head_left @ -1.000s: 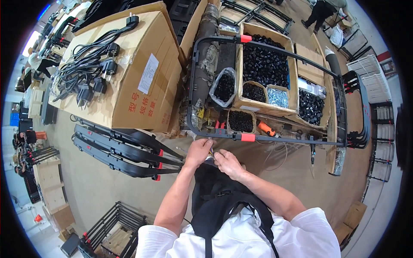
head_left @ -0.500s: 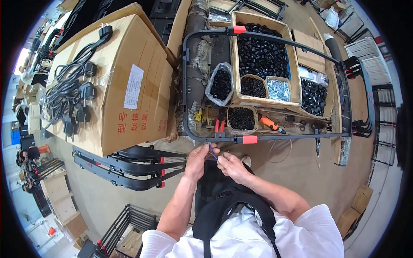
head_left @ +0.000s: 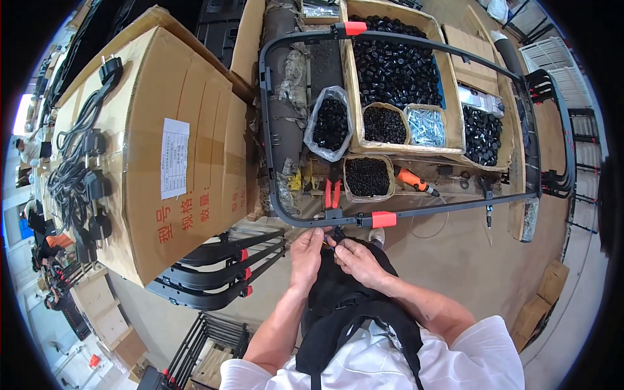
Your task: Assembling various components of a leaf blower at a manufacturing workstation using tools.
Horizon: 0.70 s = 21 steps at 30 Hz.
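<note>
My left hand (head_left: 305,257) and my right hand (head_left: 359,262) meet just below the near bar of a black rounded metal frame (head_left: 426,210). Both are closed, pinching thin blue wire (head_left: 329,242); only a short bit shows between the fingertips, and its ends are hidden. A red clip (head_left: 383,219) sits on the bar, right of my hands. Above my fingers, red-handled pliers (head_left: 333,194) lie at the bench edge beside a small box of tiny black parts (head_left: 368,177).
A large cardboard box (head_left: 214,123) with black power cords (head_left: 78,175) on top stands at left. Wooden bins hold black caps (head_left: 396,68) and silver screws (head_left: 426,127). An orange power screwdriver (head_left: 416,181) lies on the bench. Curved black frames (head_left: 221,276) are stacked below the box.
The whole view has shifted, with the box now nearer the left rim. My hands stay together below the bar; less blue wire shows between them than before.
</note>
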### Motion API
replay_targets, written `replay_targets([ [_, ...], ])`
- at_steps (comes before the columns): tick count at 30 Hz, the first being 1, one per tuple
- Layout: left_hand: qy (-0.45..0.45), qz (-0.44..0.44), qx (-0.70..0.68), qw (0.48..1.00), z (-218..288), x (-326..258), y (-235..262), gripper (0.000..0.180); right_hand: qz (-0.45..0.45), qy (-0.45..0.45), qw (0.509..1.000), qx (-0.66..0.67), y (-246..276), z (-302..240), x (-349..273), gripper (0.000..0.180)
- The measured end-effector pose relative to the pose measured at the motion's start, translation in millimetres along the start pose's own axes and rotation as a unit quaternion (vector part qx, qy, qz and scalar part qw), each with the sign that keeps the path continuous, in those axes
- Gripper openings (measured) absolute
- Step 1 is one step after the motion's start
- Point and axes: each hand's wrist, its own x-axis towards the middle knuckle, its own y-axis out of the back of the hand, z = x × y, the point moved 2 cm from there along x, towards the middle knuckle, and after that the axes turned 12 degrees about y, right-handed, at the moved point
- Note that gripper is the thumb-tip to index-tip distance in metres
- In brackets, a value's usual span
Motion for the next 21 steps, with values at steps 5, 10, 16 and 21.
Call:
replay_targets([
  [5,-0.007,0.098,0.153,0.983,23.3,-14.4,-8.7,0.027,-0.032,0.006,0.999,0.030,-6.0,7.5,-1.3,0.027],
  [10,0.023,0.112,0.111,0.987,23.3,-8.1,-6.2,0.023,-0.042,0.001,0.999,0.025,-15.3,0.5,3.1,0.027],
  [16,-0.024,0.123,0.077,0.989,9.5,-8.3,0.3,0.023,-0.030,-0.003,0.999,0.040,-12.7,5.9,5.4,0.025],
  [21,-0.233,0.268,0.318,0.879,-1.4,-33.0,24.0,0.030,-0.010,-0.001,0.987,0.158,-18.3,-4.1,25.3,0.022],
])
